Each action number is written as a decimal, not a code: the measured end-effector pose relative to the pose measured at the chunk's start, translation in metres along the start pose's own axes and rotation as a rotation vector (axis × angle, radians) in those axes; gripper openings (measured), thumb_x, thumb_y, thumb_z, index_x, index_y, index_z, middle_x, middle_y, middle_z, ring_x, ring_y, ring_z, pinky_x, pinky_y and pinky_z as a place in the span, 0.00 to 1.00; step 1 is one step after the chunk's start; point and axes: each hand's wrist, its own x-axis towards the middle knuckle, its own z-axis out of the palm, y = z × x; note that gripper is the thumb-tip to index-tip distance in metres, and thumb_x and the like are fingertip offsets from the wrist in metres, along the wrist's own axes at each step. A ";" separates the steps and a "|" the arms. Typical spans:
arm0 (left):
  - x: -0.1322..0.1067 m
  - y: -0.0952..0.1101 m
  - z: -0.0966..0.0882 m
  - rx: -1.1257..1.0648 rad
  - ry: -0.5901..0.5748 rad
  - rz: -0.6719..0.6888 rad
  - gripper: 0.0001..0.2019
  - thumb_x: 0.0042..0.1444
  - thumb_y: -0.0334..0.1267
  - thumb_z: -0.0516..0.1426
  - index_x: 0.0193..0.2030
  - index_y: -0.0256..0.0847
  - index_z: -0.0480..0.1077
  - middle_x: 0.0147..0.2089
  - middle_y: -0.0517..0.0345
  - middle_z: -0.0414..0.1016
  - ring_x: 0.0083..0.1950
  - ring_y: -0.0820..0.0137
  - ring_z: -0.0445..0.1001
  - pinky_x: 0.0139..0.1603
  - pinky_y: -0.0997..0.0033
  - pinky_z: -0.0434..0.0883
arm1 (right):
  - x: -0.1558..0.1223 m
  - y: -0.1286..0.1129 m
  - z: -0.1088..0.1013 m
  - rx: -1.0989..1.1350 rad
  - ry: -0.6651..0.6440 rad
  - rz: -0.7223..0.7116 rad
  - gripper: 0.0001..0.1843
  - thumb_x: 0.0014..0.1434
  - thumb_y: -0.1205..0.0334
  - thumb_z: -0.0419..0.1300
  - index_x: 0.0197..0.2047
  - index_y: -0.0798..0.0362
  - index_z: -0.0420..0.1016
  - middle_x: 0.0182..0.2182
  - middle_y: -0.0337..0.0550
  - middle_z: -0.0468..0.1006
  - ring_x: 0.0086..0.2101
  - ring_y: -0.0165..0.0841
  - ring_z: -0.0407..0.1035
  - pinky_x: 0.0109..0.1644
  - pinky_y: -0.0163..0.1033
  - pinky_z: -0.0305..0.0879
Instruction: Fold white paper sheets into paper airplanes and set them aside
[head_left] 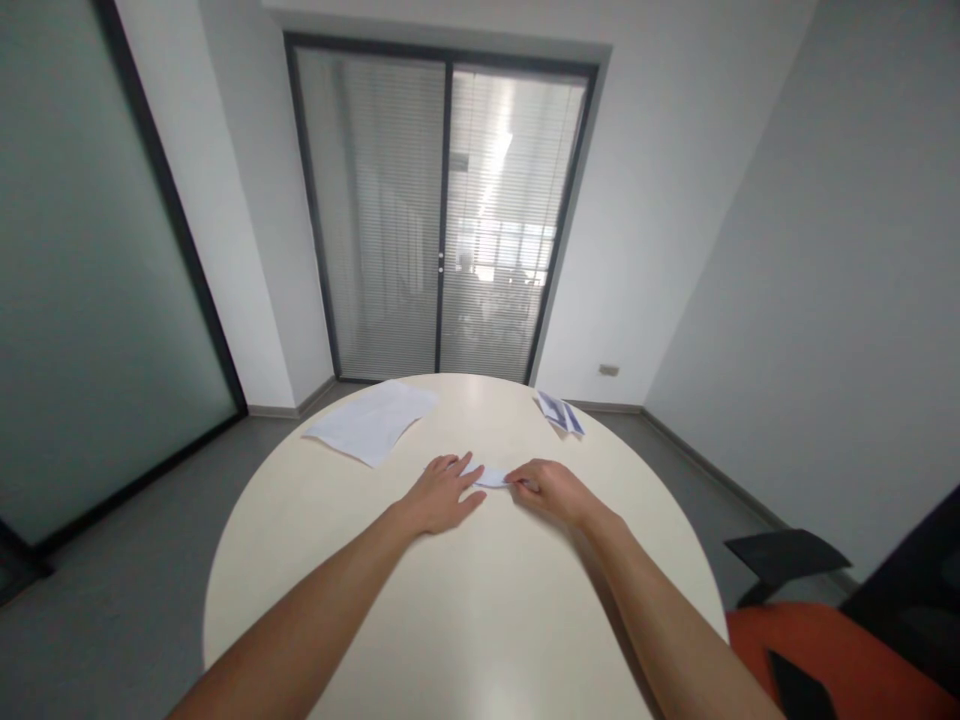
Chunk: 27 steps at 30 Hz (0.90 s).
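A narrow strip of folded white paper lies across the middle of the round table. Flat over its left part rests my left hand, fingers spread and pressing down. My right hand pinches the strip's right end between thumb and fingers. Both hands cover parts of the paper, so only the stretch between them shows plainly.
A large white sheet lies at the table's far left. Towards the far right edge stands a folded printed paper. An orange chair with black armrests is at the right. Beyond the table is a glass door.
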 end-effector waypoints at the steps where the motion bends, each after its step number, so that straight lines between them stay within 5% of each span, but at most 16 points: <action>1: 0.001 0.000 0.000 -0.004 -0.014 -0.001 0.32 0.68 0.60 0.38 0.72 0.47 0.55 0.76 0.50 0.48 0.74 0.52 0.51 0.71 0.48 0.47 | 0.001 0.001 0.001 -0.002 0.006 -0.022 0.17 0.62 0.67 0.55 0.49 0.51 0.82 0.43 0.46 0.83 0.43 0.37 0.76 0.50 0.38 0.68; 7: 0.004 0.000 0.001 -0.024 -0.084 -0.021 0.33 0.68 0.59 0.37 0.74 0.44 0.50 0.77 0.49 0.43 0.76 0.52 0.43 0.72 0.45 0.43 | 0.002 0.002 0.001 -0.037 0.001 -0.089 0.14 0.66 0.66 0.54 0.48 0.51 0.81 0.43 0.47 0.83 0.43 0.36 0.76 0.50 0.37 0.67; 19: 0.003 0.004 -0.012 -0.052 -0.147 0.008 0.34 0.67 0.62 0.35 0.74 0.49 0.51 0.77 0.48 0.40 0.76 0.46 0.38 0.71 0.37 0.42 | 0.001 -0.007 0.000 0.094 0.004 -0.003 0.13 0.64 0.66 0.55 0.43 0.51 0.82 0.39 0.44 0.84 0.37 0.34 0.77 0.44 0.35 0.68; 27: 0.002 0.002 -0.003 -0.088 0.009 -0.020 0.33 0.69 0.57 0.37 0.76 0.45 0.41 0.78 0.50 0.35 0.77 0.53 0.33 0.73 0.44 0.41 | 0.002 -0.002 -0.002 0.188 0.084 0.107 0.14 0.63 0.60 0.57 0.43 0.51 0.84 0.41 0.45 0.85 0.38 0.39 0.78 0.45 0.39 0.70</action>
